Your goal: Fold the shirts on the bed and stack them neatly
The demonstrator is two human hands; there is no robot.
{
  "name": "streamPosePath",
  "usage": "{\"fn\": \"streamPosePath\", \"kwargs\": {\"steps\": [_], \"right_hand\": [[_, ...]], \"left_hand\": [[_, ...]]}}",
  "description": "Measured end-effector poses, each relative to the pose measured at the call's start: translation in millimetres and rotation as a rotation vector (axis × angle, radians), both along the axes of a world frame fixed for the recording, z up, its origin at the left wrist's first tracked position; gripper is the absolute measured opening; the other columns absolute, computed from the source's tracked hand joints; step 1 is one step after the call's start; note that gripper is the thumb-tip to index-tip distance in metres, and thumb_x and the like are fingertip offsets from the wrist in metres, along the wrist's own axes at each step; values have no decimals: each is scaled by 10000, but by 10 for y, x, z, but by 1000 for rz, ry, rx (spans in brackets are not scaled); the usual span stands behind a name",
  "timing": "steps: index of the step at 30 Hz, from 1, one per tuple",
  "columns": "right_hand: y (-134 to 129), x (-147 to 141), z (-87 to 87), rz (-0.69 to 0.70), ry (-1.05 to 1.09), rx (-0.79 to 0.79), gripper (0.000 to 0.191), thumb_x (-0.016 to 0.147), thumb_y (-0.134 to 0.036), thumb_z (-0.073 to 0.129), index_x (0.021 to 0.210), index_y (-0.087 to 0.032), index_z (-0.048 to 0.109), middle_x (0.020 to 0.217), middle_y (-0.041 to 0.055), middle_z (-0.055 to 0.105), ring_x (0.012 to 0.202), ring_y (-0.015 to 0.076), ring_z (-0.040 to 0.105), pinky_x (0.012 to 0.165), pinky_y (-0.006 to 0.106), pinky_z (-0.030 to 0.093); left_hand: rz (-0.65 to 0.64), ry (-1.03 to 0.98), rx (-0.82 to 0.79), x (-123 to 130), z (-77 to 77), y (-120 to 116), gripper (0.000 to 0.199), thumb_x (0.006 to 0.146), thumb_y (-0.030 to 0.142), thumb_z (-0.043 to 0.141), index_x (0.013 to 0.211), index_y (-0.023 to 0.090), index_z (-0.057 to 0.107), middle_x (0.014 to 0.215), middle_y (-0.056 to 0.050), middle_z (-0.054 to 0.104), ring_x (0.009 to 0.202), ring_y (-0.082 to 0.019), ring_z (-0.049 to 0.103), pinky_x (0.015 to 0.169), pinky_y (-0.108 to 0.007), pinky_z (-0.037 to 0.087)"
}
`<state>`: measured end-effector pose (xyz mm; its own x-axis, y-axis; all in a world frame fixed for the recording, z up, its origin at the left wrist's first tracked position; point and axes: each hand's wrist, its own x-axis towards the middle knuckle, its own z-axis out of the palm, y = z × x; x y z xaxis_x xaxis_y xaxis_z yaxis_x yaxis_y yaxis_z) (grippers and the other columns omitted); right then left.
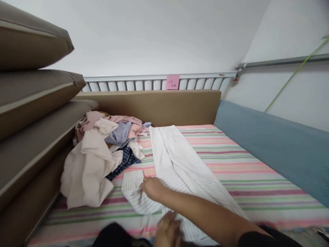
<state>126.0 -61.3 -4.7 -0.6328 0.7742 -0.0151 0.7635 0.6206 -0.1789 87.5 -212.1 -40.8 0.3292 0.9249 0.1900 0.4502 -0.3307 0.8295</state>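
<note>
A white striped garment (180, 147) lies spread over the striped sheet, its long parts reaching toward the back cushion. One sleeve with a cuff (132, 180) is bent out to the left. My right hand (153, 188) reaches across from the right, its fingers pinched on the edge of that sleeve by the cuff. Lower down, near the bottom edge of the view, my left hand (168, 230) is over the near part of the garment, blurred; whether its fingers hold cloth cannot be made out.
A heap of crumpled clothes (92, 161) lies left of the garment. Stacked brown cushions (33, 99) rise at the far left. A brown cushion (154, 106) lines the back below a railing with a pink note (172, 82); a blue cushion (267, 144) borders the right.
</note>
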Motion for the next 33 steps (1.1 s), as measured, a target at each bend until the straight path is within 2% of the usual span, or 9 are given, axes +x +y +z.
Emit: {"fn": "streamPosePath", "kwargs": {"steps": [3, 5, 9, 13, 18, 22, 27, 30, 33], "right_hand": [[-27, 57, 120, -24, 63, 3, 278, 859, -241, 443, 990, -253, 689, 938, 71, 649, 876, 206, 591, 715, 290, 435], [-15, 124, 250, -51, 142, 5, 303, 872, -242, 425, 1041, -253, 677, 1013, 73, 642, 964, 205, 567, 801, 294, 424], [83, 422, 650, -144, 420, -55, 299, 850, -216, 456, 1042, -238, 684, 1021, 41, 656, 990, 172, 559, 882, 270, 400], [147, 904, 1042, -303, 749, -268, 293, 805, -195, 485, 1017, -199, 687, 941, 16, 671, 900, 157, 583, 838, 276, 434], [113, 1428, 1224, -354, 1220, -594, 287, 786, -181, 484, 1024, -161, 642, 823, 15, 643, 710, 109, 562, 688, 240, 466], [204, 1910, 1154, -378, 1362, -581, 244, 797, -180, 484, 1000, -171, 619, 837, 24, 647, 761, 121, 590, 725, 259, 483], [301, 2671, 721, -900, 1263, -263, 329, 884, -268, 364, 1152, -198, 541, 1014, 74, 659, 910, 162, 621, 752, 284, 502], [239, 2927, 381, -1071, 1130, -214, 355, 856, -262, 392, 1148, -129, 545, 1014, 131, 658, 901, 209, 631, 749, 326, 509], [191, 2972, 182, -1160, 950, -117, 402, 826, -258, 431, 1191, -121, 530, 1117, 145, 624, 1031, 239, 587, 872, 368, 463]], "left_hand": [[197, 86, 138, -257, -290, -114, 372, 794, 135, 435, 1105, 230, 616, 1212, -115, 597, 1168, -241, 521, 979, -465, 439], [198, 131, 120, -376, -359, -204, 391, 796, 153, 433, 1136, 249, 601, 1236, -105, 584, 1174, -236, 519, 984, -468, 439], [140, 192, 39, -436, -277, -258, 385, 823, 209, 427, 1176, 246, 576, 1278, -106, 551, 1209, -233, 486, 1025, -479, 393], [224, 171, 24, -326, -145, -225, 355, 844, 291, 428, 1161, 206, 564, 1211, -116, 574, 1158, -236, 509, 1013, -465, 392], [282, 245, -1, -94, -41, -172, 430, 783, 367, 528, 1170, 180, 527, 1109, -111, 583, 1045, -249, 542, 931, -420, 434], [247, 304, -68, 8, -87, -68, 340, 787, 200, 416, 1089, 158, 568, 1053, -112, 603, 1017, -235, 560, 922, -396, 429], [235, 235, -74, 26, -220, -22, 370, 766, 163, 375, 1092, 157, 550, 1107, -105, 616, 1077, -223, 558, 972, -399, 413], [260, 205, -77, 14, -301, -33, 405, 775, 225, 399, 1156, 151, 516, 1185, -119, 594, 1126, -235, 541, 992, -412, 406], [266, 199, -121, -20, -396, -15, 447, 779, 278, 412, 1199, 143, 482, 1232, -134, 572, 1143, -253, 535, 986, -423, 412]]}}
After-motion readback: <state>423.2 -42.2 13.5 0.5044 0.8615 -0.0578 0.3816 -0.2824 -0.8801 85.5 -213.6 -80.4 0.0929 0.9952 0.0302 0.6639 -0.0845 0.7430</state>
